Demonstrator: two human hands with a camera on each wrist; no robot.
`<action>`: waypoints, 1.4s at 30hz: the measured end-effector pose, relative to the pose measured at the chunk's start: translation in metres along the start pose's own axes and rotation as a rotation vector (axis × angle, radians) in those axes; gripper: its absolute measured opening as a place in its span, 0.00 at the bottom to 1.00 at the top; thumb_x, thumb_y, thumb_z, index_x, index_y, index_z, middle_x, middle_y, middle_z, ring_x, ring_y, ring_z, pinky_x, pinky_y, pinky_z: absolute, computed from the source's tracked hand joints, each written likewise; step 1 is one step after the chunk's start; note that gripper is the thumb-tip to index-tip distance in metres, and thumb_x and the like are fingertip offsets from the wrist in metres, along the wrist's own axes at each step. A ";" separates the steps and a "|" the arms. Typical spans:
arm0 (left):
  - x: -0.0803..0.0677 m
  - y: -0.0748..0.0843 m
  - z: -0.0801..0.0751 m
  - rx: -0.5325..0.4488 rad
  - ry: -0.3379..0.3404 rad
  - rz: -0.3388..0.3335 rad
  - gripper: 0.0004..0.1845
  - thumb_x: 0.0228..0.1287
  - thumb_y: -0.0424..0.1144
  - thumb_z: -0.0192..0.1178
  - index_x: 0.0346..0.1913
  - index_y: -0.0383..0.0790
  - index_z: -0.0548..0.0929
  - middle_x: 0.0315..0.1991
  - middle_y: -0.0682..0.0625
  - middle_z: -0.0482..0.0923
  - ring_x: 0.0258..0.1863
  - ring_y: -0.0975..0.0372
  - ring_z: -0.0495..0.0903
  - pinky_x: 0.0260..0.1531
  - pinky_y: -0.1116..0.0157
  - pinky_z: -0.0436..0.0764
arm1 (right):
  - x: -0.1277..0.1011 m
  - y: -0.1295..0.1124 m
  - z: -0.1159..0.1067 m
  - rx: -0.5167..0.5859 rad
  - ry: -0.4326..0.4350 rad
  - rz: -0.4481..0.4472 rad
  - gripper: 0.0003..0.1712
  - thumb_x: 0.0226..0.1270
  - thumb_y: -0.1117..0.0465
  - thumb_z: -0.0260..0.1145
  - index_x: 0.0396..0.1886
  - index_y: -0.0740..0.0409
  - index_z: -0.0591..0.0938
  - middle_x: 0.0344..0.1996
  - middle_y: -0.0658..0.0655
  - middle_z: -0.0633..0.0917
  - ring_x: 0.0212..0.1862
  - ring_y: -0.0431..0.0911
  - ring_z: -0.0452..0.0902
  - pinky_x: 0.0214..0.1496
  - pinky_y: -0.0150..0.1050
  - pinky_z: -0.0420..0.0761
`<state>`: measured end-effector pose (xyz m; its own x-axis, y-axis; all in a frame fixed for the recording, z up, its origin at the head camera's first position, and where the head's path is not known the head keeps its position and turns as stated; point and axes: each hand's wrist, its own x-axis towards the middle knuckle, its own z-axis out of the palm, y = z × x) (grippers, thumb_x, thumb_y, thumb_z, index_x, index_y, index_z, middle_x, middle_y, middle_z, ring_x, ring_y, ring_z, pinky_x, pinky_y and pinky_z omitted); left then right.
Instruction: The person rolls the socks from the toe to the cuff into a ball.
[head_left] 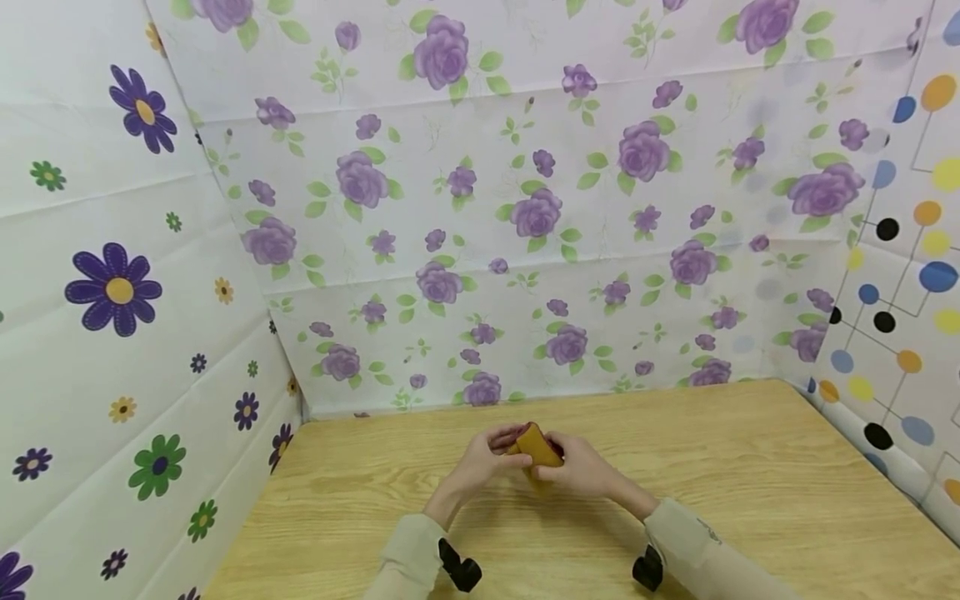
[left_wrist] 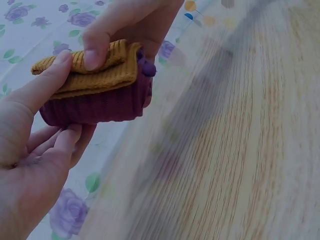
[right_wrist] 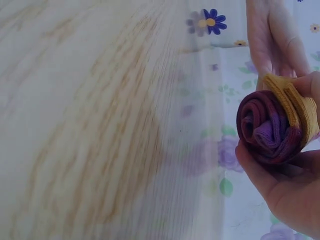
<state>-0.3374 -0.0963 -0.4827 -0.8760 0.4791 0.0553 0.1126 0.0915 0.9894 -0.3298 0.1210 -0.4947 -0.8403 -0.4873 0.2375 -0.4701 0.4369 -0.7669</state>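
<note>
Your two hands meet over the middle of the bench (head_left: 750,467), and between them you hold a rolled sock (head_left: 537,450), maroon and purple inside with a mustard-yellow ribbed cuff wrapped over the outside. In the head view most of the roll is hidden behind your fingers; only the yellow top shows, and you cannot tell there whether the roll touches the wood or sits just above it. Your left hand (head_left: 480,463) has its grip closed round the roll: the left wrist view shows the thumb (left_wrist: 42,85) lying along the yellow edge and the fingers curled underneath the maroon part. Your right hand (head_left: 581,472) also grips it, the roll cupped in the palm in the right wrist view, with a fingertip (left_wrist: 95,52) pressing the yellow cuff flat from above. That view shows the open end of the roll (right_wrist: 267,127) as a spiral of layers; the right side of it is cut off by the frame edge. The wood grain in both wrist views is blurred. Floral sheets (head_left: 525,208) wall the bench at the back and left, a dotted sheet (head_left: 911,275) at the right. No label or writing can be read on the sock or anywhere else.
</note>
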 end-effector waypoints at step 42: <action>-0.007 0.004 0.012 0.011 0.209 -0.004 0.26 0.62 0.45 0.66 0.60 0.36 0.78 0.52 0.38 0.82 0.48 0.56 0.83 0.46 0.62 0.84 | -0.001 -0.008 -0.022 0.152 0.050 -0.045 0.16 0.71 0.57 0.61 0.53 0.56 0.84 0.46 0.60 0.87 0.44 0.43 0.85 0.44 0.36 0.84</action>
<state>-0.3251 -0.0887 -0.4811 -0.9546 0.2874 0.0787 0.1126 0.1031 0.9883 -0.3311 0.1348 -0.4753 -0.8335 -0.4641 0.2998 -0.4645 0.2947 -0.8351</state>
